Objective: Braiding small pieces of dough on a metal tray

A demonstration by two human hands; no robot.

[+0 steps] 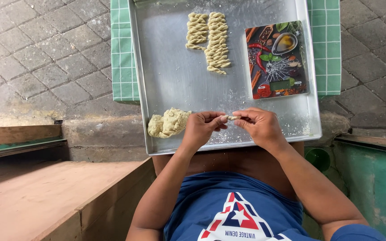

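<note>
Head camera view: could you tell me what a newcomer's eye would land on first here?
Probably the two hands, left hand and right hand, pinching a small dough piece between them over the metal tray's near edge. Next, the twisted dough rows at the tray's far end, and the colourful kitchen scale to their right.

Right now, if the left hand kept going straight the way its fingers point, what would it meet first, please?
The left hand points across toward the right hand. Past the small dough strip both hands pinch, it would most likely meet the right hand's fingertips, which lie almost touching.

Home courtyard: paving stones (32, 58), dough tray (170, 76).
</note>
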